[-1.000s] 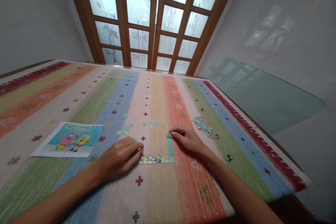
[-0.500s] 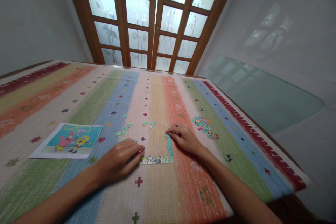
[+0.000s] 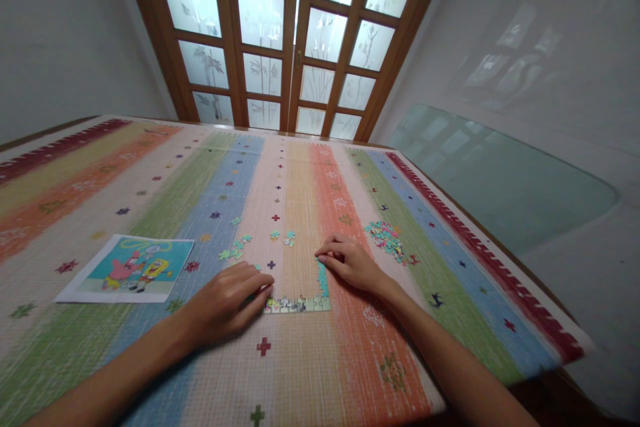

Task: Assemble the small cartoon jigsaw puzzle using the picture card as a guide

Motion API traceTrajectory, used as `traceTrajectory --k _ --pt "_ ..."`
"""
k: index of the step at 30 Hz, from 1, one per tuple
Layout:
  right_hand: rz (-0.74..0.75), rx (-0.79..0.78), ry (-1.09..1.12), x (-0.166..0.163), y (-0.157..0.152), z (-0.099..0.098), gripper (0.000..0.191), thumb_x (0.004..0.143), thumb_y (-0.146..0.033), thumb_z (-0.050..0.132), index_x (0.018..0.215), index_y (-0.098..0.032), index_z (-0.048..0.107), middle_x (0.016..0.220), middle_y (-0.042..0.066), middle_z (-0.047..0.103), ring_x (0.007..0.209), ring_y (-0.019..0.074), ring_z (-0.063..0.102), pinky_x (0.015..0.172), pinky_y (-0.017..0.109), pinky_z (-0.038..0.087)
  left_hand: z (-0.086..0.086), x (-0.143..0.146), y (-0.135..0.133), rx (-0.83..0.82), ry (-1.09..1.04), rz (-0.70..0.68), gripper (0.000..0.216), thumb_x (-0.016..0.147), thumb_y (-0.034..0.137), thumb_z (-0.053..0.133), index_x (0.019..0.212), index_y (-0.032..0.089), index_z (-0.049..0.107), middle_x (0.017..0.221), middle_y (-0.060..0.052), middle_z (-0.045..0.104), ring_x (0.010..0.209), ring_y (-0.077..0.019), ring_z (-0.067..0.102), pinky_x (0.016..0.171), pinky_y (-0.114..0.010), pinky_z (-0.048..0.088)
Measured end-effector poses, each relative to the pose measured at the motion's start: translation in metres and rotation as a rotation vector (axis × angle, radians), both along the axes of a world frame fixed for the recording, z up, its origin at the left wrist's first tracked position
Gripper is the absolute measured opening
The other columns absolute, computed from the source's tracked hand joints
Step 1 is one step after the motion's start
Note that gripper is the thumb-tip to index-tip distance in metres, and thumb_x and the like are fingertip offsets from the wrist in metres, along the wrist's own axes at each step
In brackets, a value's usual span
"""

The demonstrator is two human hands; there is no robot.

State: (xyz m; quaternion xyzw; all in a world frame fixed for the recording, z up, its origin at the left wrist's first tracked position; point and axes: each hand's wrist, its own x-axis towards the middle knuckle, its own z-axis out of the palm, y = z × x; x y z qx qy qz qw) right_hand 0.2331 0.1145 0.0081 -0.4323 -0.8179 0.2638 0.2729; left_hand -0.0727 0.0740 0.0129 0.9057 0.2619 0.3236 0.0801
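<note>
An L-shaped strip of joined jigsaw pieces lies on the striped cloth, with a pale green bottom row (image 3: 300, 305) and a teal right-hand column (image 3: 323, 278). My right hand (image 3: 350, 261) pinches at the top of that column, its thumb and index finger on a small teal puzzle piece (image 3: 319, 259) that they partly cover. At the row's left end rests my left hand (image 3: 231, 299), fingers curled and closed; whatever they may hold is hidden. Loose puzzle pieces (image 3: 234, 250) lie just beyond it, and a few more puzzle pieces (image 3: 289, 238) sit between the hands.
A heap of mixed puzzle pieces (image 3: 386, 240) lies beyond my right hand. To the left is a printed cartoon picture (image 3: 135, 268) on white paper. The cloth-covered table (image 3: 300, 373) reaches back toward wooden glazed doors (image 3: 295, 47); a wall stands along the right.
Both hands stay nearly where they were, with only slight shifts of the fingers. The joined strip and the loose pieces look the same; the view has moved very slightly.
</note>
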Motion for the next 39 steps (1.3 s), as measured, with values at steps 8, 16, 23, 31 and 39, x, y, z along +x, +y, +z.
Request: traceTrajectory --k 8,16,23,31,39 --pt "-0.057 -0.026 0.016 -0.002 0.001 -0.004 0.010 0.092 -0.018 0.069 0.091 -0.017 0.079 0.087 0.005 0.066 0.076 0.0150 0.060 0.073 0.030 0.047 0.000 0.000 0.001 0.028 -0.006 0.043 0.016 0.103 0.018 0.049 0.103 0.017 0.064 0.079 -0.003 0.065 0.071 -0.0165 0.059 0.067 -0.032 0.049" --pt "-0.032 -0.029 0.069 0.002 0.000 -0.006 0.018 0.097 -0.024 0.062 0.095 -0.016 0.078 0.091 0.008 0.069 0.081 0.0176 0.062 0.076 0.033 0.048 0.006 -0.011 0.015 0.081 -0.009 0.184 0.016 0.101 0.023 0.051 0.103 0.019 0.066 0.085 -0.005 0.070 0.078 -0.0190 0.063 0.075 -0.035 0.052" --pt "-0.036 -0.014 0.054 0.000 -0.004 -0.004 0.017 0.098 -0.025 0.060 0.099 -0.018 0.075 0.092 0.007 0.067 0.080 0.0173 0.060 0.076 0.032 0.047 0.000 -0.041 0.043 0.039 0.078 0.520 0.031 0.094 0.037 0.052 0.114 0.018 0.064 0.107 -0.012 0.072 0.104 -0.0308 0.062 0.094 -0.047 0.051" --pt "-0.041 -0.004 0.041 -0.001 -0.007 -0.003 0.018 0.099 -0.027 0.058 0.098 -0.018 0.074 0.091 0.006 0.066 0.079 0.0170 0.059 0.076 0.033 0.047 -0.010 -0.062 0.068 -0.063 0.227 0.560 0.053 0.097 0.055 0.045 0.130 0.020 0.065 0.138 -0.014 0.065 0.127 -0.0367 0.054 0.108 -0.057 0.041" --pt "-0.027 -0.010 0.042 0.000 -0.006 -0.004 0.019 0.099 -0.028 0.058 0.092 -0.018 0.073 0.090 0.005 0.064 0.078 0.0169 0.059 0.074 0.032 0.046 -0.016 -0.061 0.074 -0.165 0.327 0.559 0.058 0.102 0.057 0.033 0.132 0.023 0.069 0.141 -0.012 0.065 0.130 -0.0389 0.051 0.106 -0.061 0.039"
